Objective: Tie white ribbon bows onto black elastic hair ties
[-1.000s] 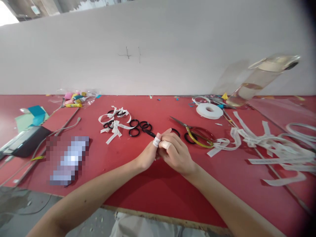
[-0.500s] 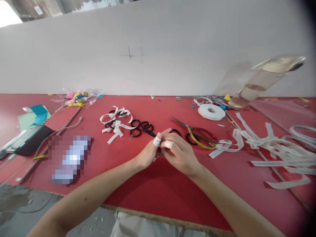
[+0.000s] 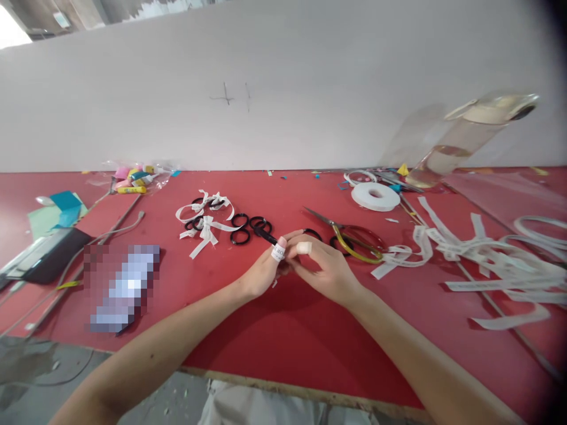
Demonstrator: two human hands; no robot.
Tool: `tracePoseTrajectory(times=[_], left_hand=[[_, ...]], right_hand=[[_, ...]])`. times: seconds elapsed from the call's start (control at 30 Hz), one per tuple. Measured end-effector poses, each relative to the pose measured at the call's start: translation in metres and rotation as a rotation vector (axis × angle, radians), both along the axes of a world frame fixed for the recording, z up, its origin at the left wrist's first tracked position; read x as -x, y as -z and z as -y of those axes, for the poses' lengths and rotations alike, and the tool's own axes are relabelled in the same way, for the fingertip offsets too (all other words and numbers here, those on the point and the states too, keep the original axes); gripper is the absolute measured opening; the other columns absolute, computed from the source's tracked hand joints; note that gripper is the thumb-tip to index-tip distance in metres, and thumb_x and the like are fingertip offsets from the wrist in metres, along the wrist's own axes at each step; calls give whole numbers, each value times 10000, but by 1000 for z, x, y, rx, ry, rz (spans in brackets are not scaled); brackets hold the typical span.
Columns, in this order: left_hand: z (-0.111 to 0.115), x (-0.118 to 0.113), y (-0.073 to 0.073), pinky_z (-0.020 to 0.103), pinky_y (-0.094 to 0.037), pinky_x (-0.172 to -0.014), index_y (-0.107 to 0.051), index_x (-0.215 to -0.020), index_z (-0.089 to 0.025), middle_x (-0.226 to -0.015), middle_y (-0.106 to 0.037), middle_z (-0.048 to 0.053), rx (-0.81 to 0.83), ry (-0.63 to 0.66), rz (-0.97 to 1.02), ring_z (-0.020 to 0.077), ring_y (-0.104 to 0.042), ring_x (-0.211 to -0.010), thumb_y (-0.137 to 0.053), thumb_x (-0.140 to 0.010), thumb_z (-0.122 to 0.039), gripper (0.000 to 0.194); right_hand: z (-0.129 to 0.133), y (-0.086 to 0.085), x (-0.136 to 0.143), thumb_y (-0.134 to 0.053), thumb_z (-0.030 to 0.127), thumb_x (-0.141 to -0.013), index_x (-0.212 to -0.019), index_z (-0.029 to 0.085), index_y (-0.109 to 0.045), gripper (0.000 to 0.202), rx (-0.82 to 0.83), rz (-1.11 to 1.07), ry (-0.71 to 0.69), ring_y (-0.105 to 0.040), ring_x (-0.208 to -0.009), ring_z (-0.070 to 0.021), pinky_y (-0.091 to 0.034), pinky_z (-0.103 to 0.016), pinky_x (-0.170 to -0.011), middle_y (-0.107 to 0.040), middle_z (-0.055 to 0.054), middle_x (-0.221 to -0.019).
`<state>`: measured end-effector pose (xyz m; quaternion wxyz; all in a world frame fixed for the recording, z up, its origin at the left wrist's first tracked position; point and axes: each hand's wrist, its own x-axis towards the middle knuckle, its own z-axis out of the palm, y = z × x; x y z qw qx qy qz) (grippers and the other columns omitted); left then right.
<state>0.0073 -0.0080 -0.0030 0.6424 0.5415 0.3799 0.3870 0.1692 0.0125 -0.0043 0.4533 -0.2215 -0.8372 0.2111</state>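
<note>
My left hand (image 3: 259, 276) is closed on a black hair tie (image 3: 267, 236), which sticks out past the thumb. A white printed ribbon (image 3: 277, 252) wraps over that thumb. My right hand (image 3: 330, 270) meets the left at the fingertips, its thumb and fingers pinched at the ribbon. White tape (image 3: 304, 248) covers one right finger. The exact grip between the hands is partly hidden. Beyond them lie loose black hair ties (image 3: 240, 243) and hair ties with white ribbon bows (image 3: 206, 223). Scissors (image 3: 361, 257) with yellow handles rest beyond my right hand.
Cut white ribbon strips (image 3: 487, 286) spread at the right. A ribbon roll (image 3: 361, 200) and a clear bottle (image 3: 456, 147) stand near the back wall. At the left are a blurred phone-like object (image 3: 126, 283), a black case (image 3: 55, 257) and a bag of small colourful items (image 3: 137, 176).
The view has shifted slightly. My hands stay together at the hair tie and ribbon, with the right fingers slightly more spread over the ribbon.
</note>
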Motion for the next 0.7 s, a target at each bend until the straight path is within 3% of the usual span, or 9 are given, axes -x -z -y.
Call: tracePoseTrajectory(times=[0.3, 0.4, 0.47, 0.57, 0.7], left_hand=[[0, 1, 5, 224, -181, -511, -433, -1434, -134, -661, -310, -52, 8, 21, 2, 87, -194, -562, -276, -886, -776, 859], [-5, 1, 7, 208, -134, -469, -495, -1301, -158, -632, -247, -71, 83, 62, 78, 80, -164, -513, -257, -874, -793, 802], [-9, 2, 8, 202, -108, -445, -537, -1072, -168, -614, -219, -79, 155, 132, 160, 74, -141, -484, -245, -851, -819, 747], [-15, 8, 9, 204, -121, -428, -403, -753, -191, -598, -267, -72, 189, 296, 178, 56, -156, -463, -274, -830, -834, 660], [-20, 18, 7, 209, -116, -429, -339, -717, -198, -608, -257, -73, 155, 466, 96, 46, -143, -463, -257, -853, -811, 633]], right_hand=[[1, 1, 6, -548, 84, -925, -857, 229, -533, 161, -122, -17, 60, -666, -884, -147, -547, -274, -796, -673, -25, -885], [2, 0, 7, -539, 85, -923, -841, 231, -526, 168, -151, -15, 90, -661, -843, -151, -547, -281, -760, -677, -28, -868], [3, -2, 7, -536, 82, -919, -835, 233, -525, 172, -160, -18, 99, -659, -830, -156, -547, -292, -753, -682, -30, -858], [6, -5, 6, -572, 81, -899, -817, 233, -522, 179, -122, -22, 100, -671, -839, -163, -547, -298, -763, -694, -26, -854], [7, -9, 2, -635, 104, -871, -786, 232, -525, 189, 3, 5, 71, -686, -777, -141, -550, -253, -713, -701, 1, -827]])
